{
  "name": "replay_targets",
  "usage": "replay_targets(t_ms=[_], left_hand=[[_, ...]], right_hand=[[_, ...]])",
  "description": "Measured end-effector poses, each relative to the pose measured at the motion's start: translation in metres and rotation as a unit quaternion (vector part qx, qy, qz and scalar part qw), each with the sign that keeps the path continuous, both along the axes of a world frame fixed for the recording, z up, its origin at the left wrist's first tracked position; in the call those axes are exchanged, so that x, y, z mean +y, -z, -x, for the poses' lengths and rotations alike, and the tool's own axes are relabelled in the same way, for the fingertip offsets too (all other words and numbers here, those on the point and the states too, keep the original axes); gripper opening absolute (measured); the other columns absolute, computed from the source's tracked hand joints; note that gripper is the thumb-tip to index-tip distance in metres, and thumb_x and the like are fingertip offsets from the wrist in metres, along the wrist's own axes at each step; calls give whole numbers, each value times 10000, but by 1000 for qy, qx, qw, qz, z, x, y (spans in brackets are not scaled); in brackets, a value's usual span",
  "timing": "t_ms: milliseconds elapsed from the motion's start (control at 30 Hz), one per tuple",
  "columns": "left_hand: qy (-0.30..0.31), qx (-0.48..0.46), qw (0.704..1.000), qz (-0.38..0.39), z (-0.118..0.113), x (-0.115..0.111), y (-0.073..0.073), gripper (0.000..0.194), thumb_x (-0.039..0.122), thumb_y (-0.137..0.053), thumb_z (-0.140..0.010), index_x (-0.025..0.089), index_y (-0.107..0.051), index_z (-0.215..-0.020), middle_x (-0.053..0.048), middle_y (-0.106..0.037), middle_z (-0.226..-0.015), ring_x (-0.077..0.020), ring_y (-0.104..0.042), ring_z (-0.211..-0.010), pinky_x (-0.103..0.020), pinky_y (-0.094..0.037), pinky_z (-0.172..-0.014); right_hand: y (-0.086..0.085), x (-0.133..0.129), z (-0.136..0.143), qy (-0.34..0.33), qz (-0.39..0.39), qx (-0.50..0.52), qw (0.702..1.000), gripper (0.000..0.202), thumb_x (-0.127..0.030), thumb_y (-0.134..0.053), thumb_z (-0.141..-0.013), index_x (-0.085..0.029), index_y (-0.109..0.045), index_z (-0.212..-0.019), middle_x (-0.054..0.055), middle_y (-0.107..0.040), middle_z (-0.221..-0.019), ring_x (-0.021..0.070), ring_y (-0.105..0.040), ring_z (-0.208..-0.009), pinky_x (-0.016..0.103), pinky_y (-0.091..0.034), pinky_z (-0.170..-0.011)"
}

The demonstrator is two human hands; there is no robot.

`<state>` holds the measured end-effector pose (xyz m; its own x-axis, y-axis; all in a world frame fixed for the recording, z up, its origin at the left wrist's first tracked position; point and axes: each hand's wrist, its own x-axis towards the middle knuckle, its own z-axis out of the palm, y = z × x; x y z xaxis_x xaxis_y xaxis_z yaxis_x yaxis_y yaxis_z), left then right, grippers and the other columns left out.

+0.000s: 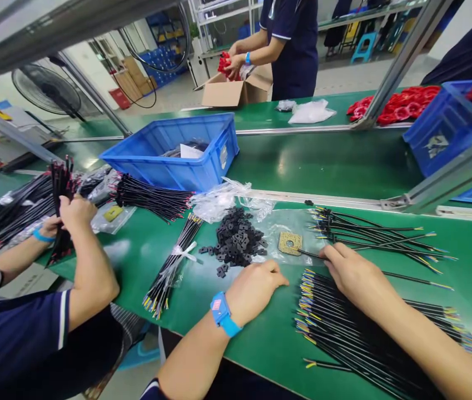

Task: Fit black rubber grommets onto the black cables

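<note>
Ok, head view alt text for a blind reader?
The right hand holds a black cable by a yellow sponge over a green table; the left hand is near a pile of black parts. More cables lie alongside; one co-worker grips a cable bundle, another holds red items.

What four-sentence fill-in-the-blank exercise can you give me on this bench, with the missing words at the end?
1. The right hand holds a black cable running to a sponge with a round ____ in it.
2. The table is coloured ____.
3. The wristband on the left wrist is ____.
4. The tied cable bundle has a ____ tie around it.

Missing words: hole; green; blue; white.
</note>
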<state>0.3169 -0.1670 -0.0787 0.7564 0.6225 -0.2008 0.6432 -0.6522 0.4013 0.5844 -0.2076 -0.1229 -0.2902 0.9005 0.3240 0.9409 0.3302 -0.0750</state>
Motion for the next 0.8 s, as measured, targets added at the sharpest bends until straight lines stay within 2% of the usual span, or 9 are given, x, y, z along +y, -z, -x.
replay_targets(t_ms=[200, 300, 400, 467, 567, 633, 700, 800], left_hand=[[-65, -172, 983, -1, 3, 1, 2, 284, 78, -697, -912, 217, -757, -1152, -55, -717, -1133, -198, -728, -973, -336, -617, -919], [-112, -279, 954, 21, 3, 2, 1, 255, 104, -706, -920, 210, -749, -1148, -57, -719, -1098, -173, -722, -912, -312, -619, -862], [-183, -361, 909, 97, 1, 4, -2, 233, 210, -784, -896, 204, -760, -1128, -53, -733, -1022, -160, -726, -856, -290, -605, -822], [-231, -416, 857, 199, 0, 7, -3, 294, 296, -843, -854, 195, -756, -1115, -43, -747, -924, -171, -746, -848, -282, -595, -807], [-279, -519, 720, 366, -2, 11, -4, 457, 413, -937, -742, 172, -730, -1070, -40, -755, -879, -169, -764, -810, -247, -585, -747], [-297, -569, 637, 427, -4, 12, -4, 542, 454, -987, -661, 162, -712, -1025, -45, -760, -908, -145, -756, -763, -218, -570, -699], [-306, -587, 588, 465, -7, 11, -5, 587, 465, -1011, -615, 158, -698, -1006, -42, -763, -905, -133, -751, -750, -195, -548, -663], [-301, -587, 555, 506, -11, 7, -5, 620, 477, -1019, -596, 158, -684, -1008, -37, -768, -898, -137, -760, -766, -179, -529, -637]], right_hand=[[-1, -2, -5, -2, -29, -20, 999, 263, -237, -388, -1091, -217, -637, -1011, 11, -620, -834, 163, -667, -674, 273, -438, -500], [-2, -3, -5, 2, -64, -44, 997, 345, -299, -362, -1117, -212, -681, -1021, 5, -618, -780, 166, -662, -635, 286, -402, -446], [-5, -3, -4, 4, -84, -65, 994, 410, -298, -329, -1128, -200, -710, -1014, 10, -631, -757, 175, -678, -638, 308, -394, -425], [-12, -3, -3, 1, -97, -60, 993, 419, -300, -323, -1132, -196, -714, -1023, 7, -639, -743, 177, -688, -644, 316, -409, -431], [-33, -8, -2, -24, -108, 27, 993, 346, -323, -374, -1134, -194, -692, -1089, 6, -706, -846, 155, -719, -730, 282, -524, -599], [-50, -16, 0, -47, -108, 104, 988, 283, -330, -420, -1130, -196, -669, -1146, 11, -736, -942, 136, -729, -797, 258, -548, -750], [-65, -26, 2, -63, -107, 146, 981, 257, -334, -444, -1125, -199, -655, -1184, 17, -744, -978, 132, -729, -825, 257, -537, -817], [-76, -41, 7, -72, -113, 159, 978, 257, -339, -461, -1116, -210, -665, -1205, 18, -750, -980, 141, -725, -813, 282, -516, -814]])
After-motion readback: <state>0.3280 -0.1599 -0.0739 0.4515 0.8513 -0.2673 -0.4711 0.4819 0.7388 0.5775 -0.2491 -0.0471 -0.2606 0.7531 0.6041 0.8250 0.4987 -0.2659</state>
